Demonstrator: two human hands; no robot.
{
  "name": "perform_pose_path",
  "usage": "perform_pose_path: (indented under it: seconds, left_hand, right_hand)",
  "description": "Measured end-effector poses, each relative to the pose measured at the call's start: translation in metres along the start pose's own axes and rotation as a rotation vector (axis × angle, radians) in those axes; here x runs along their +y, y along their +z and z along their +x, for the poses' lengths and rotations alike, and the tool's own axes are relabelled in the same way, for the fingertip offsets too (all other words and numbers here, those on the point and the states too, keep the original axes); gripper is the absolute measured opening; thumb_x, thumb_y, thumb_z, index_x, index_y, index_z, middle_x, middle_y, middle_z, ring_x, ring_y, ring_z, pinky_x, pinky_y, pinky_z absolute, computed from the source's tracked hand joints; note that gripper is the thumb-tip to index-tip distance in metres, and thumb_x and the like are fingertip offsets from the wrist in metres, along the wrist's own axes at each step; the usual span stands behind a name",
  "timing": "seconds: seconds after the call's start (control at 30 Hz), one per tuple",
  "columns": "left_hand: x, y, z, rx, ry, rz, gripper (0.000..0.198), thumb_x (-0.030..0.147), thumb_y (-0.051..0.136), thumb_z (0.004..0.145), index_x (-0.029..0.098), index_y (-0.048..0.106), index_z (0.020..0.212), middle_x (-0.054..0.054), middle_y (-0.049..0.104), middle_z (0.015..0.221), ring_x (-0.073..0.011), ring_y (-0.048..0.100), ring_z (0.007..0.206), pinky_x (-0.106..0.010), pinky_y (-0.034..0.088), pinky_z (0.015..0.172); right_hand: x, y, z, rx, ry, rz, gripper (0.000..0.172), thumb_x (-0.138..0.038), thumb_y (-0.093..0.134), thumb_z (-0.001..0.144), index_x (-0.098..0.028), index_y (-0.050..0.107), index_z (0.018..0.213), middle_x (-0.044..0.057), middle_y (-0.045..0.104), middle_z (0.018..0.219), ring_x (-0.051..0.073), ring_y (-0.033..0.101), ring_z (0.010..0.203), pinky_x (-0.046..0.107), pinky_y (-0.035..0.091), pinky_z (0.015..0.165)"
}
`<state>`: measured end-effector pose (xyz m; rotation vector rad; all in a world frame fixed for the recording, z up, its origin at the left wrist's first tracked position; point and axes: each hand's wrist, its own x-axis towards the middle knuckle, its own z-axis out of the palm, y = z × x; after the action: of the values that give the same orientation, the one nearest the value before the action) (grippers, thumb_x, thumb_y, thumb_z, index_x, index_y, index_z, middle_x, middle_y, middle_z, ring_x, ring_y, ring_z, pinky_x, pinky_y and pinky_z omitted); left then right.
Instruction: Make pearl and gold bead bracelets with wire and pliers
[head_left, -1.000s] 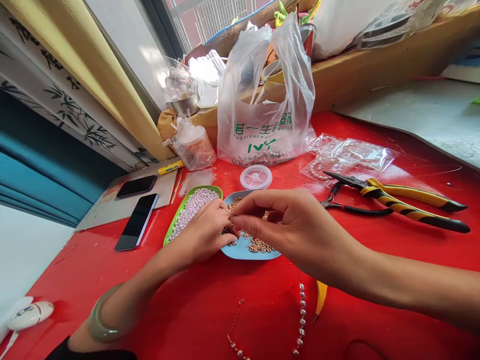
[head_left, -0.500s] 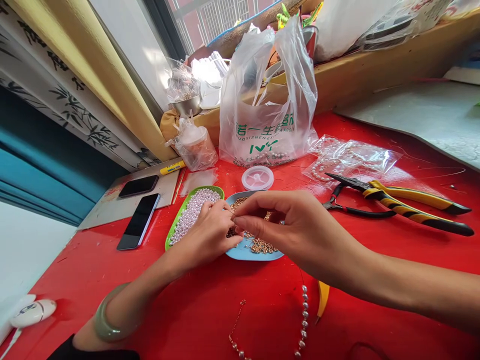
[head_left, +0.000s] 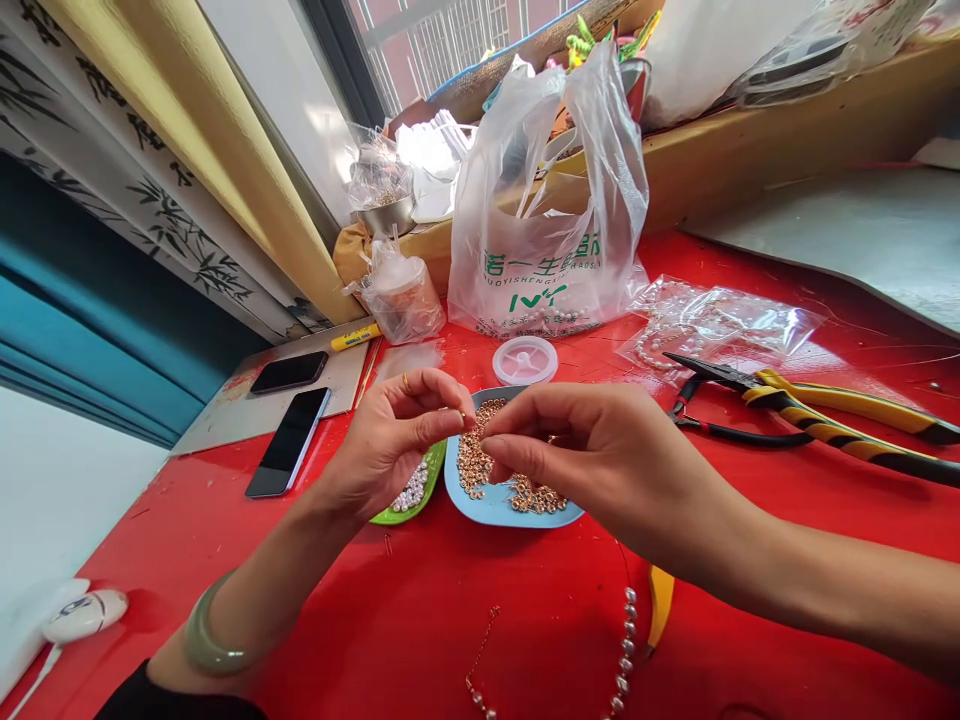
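Note:
My left hand (head_left: pixel 397 435) is raised over the green tray (head_left: pixel 431 490), thumb and forefinger pinched on a tiny bead (head_left: pixel 463 416) that looks gold. Close to its right, my right hand (head_left: pixel 577 440) pinches a thin thread whose tip is too fine to make out. That thread reappears below the hand and runs to a strand of pearl beads (head_left: pixel 626 640) lying on the red table. A fine gold chain end (head_left: pixel 487 640) with beads belongs to the left part of the strand. Gold beads (head_left: pixel 476 460) fill much of the blue tray (head_left: pixel 487 512) beneath my fingertips. White pearl beads (head_left: pixel 411 492) show in the green tray, partly covered by my left hand.
Pliers (head_left: pixel 795 400) and smaller cutters (head_left: pixel 705 425) lie at right, with a yellow-handled tool (head_left: pixel 660 605) under my right forearm. Two phones (head_left: pixel 289 445) rest at left. Behind the trays are a round plastic lid (head_left: pixel 525 360), a plastic bag (head_left: pixel 547 260) and bagged bead strands (head_left: pixel 720 320).
My left hand has lifted and turned away from the blue tray, now pinching a tiny bead. My right hand keeps its pinch on the thread. The whole view has shifted slightly.

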<state>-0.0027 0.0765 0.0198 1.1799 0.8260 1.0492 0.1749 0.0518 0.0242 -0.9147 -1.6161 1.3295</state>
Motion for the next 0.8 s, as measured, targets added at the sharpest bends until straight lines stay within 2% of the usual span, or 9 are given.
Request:
perform_pose_path:
  seconds: [0.1, 0.33, 0.8]
  left_hand:
    - [0.0000, 0.0020, -0.0004, 0.005, 0.046, 0.012, 0.014, 0.018, 0.082, 0.059, 0.017, 0.069, 0.064, 0.002, 0.064, 0.061, -0.0103, 0.057, 0.066, -0.020, 0.046, 0.064]
    - [-0.0008, 0.0028, -0.0012, -0.075, 0.117, 0.057, 0.007, 0.016, 0.078, 0.066, 0.019, 0.072, 0.065, 0.002, 0.065, 0.064, -0.0102, 0.058, 0.068, -0.022, 0.046, 0.067]
    - [-0.0017, 0.0014, -0.0025, -0.130, 0.151, 0.139, 0.004, 0.018, 0.075, 0.071, 0.021, 0.073, 0.069, 0.001, 0.065, 0.067, -0.0122, 0.057, 0.069, -0.025, 0.045, 0.066]
  right_hand:
    - [-0.0019, -0.0009, -0.0013, -0.005, -0.008, -0.018, 0.014, -0.013, 0.055, 0.077, -0.015, 0.063, 0.066, 0.000, 0.063, 0.061, 0.009, 0.057, 0.055, 0.020, 0.042, 0.048]
    - [-0.0064, -0.0006, -0.0038, -0.031, 0.050, -0.074, 0.015, -0.015, 0.053, 0.075, -0.014, 0.063, 0.064, 0.000, 0.060, 0.055, 0.012, 0.057, 0.053, 0.022, 0.042, 0.046]
    - [-0.0032, 0.0001, -0.0035, -0.040, 0.081, -0.060, 0.013, -0.017, 0.053, 0.073, -0.015, 0.061, 0.063, -0.001, 0.059, 0.056, 0.011, 0.054, 0.052, 0.022, 0.040, 0.046]
